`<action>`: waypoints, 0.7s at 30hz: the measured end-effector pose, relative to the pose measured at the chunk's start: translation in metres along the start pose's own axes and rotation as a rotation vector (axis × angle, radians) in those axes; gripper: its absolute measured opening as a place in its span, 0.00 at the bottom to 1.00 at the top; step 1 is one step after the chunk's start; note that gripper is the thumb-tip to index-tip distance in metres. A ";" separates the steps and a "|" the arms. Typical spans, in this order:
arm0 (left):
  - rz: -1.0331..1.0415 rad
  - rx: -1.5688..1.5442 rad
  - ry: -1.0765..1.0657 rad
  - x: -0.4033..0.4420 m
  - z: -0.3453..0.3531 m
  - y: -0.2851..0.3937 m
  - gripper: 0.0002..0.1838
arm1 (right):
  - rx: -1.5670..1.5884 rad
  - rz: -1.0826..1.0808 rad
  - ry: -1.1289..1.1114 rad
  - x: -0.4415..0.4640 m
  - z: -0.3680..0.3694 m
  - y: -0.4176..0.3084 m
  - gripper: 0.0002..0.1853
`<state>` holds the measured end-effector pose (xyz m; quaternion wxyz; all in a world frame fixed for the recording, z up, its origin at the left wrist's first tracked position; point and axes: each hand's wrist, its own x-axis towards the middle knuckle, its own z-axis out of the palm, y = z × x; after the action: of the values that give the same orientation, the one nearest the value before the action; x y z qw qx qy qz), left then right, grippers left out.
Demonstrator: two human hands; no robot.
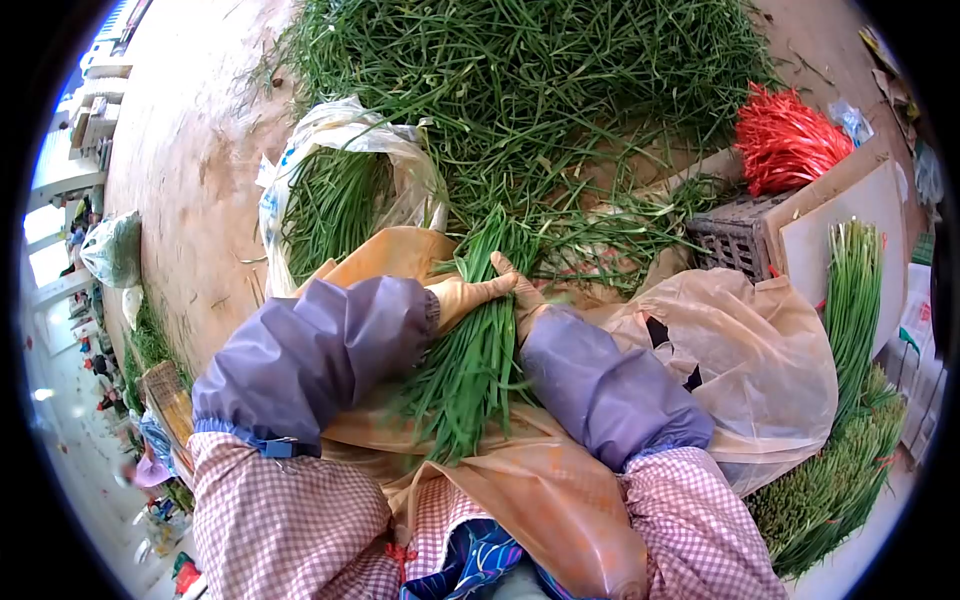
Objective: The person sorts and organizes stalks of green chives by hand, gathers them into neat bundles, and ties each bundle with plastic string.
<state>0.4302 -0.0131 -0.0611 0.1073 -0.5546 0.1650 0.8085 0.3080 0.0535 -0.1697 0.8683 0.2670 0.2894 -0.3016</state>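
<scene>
My left hand, in what looks like a tan glove, is closed around the left side of a bunch of long green chives. From the right, my right hand grips the same bunch, its thumb near the fingers of the left. The chives lie over my lap on a tan plastic apron, with their leafy ends fanned toward me. Just beyond my hands, more loose chives form a big heap on the floor. The undersides of both hands are hidden.
At the left stands an open white plastic bag holding chives. On the right, red plastic ties lie on a dark crate beside a board. Tied chive bundles are stacked at far right. A filled bag sits far left.
</scene>
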 end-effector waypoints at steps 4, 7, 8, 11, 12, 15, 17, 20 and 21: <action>0.050 0.098 0.165 -0.022 0.022 0.012 0.25 | -0.011 -0.088 0.063 -0.005 0.018 -0.003 0.29; 0.149 0.092 0.095 -0.060 0.044 0.013 0.23 | -0.077 -0.562 0.234 -0.029 0.057 0.002 0.21; 0.201 0.074 0.101 -0.069 0.053 0.007 0.24 | -0.059 -0.691 0.143 -0.031 0.064 0.003 0.19; 0.453 0.041 0.067 -0.097 0.075 -0.010 0.25 | -0.047 -0.997 -0.069 -0.054 0.098 0.009 0.19; 0.480 0.043 0.094 -0.104 0.082 -0.013 0.25 | -0.010 -1.020 -0.088 -0.065 0.111 0.015 0.20; 0.632 0.031 0.106 -0.107 0.073 -0.037 0.29 | 0.088 -1.072 -0.309 -0.098 0.142 0.039 0.26; 0.785 0.161 0.304 -0.115 0.072 -0.050 0.23 | 0.009 -1.031 -0.317 -0.111 0.144 0.051 0.23; 1.017 0.532 0.506 -0.159 0.058 -0.051 0.28 | 0.005 -0.782 -0.518 -0.116 0.148 0.035 0.23; 0.980 0.677 0.601 -0.178 0.048 -0.055 0.30 | -0.025 -0.807 -0.488 -0.104 0.143 0.022 0.23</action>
<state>0.4722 0.0577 0.1123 -0.1551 -0.5525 0.6653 0.4776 0.3045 0.0151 0.0044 0.7275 0.0443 0.1612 -0.6654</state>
